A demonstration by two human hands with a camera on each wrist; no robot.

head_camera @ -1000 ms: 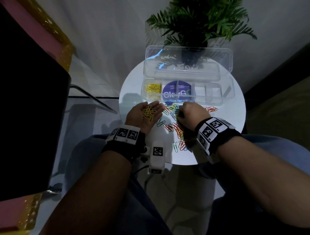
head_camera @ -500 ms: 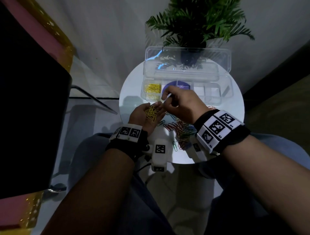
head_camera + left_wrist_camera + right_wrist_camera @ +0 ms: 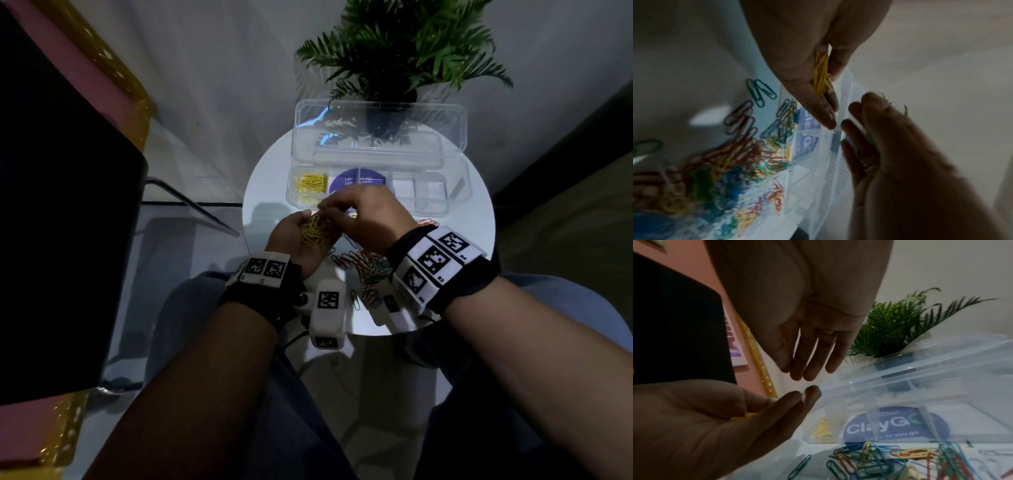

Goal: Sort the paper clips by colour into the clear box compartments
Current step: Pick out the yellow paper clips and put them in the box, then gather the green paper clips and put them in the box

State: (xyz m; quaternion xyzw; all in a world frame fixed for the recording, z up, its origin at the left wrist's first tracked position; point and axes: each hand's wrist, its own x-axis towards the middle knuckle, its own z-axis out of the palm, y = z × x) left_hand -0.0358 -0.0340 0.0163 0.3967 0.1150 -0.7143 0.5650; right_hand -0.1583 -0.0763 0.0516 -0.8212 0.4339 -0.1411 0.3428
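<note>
My left hand (image 3: 294, 233) lies palm up, cupped, with a heap of yellow paper clips (image 3: 313, 230) in it; the left wrist view shows them in the fold of the palm (image 3: 822, 76). My right hand (image 3: 364, 219) hovers just over that palm, its fingers (image 3: 809, 363) straight, and I see nothing in them. Behind both hands stands the clear box (image 3: 455, 192), lid up, with more yellow clips (image 3: 310, 183) in its leftmost compartment. A mixed pile of coloured clips (image 3: 364, 267) lies on the table under my right wrist.
The small round white table (image 3: 476, 246) holds the box, with a potted plant (image 3: 404, 51) behind it. A blue round sticker (image 3: 894, 426) shows through the box's middle compartments. A large black object (image 3: 61, 205) stands at the left. My knees are under the table's near edge.
My right hand has lifted off the clip pile and moved left and up over the left palm. The left hand has cupped more around its yellow clips.
</note>
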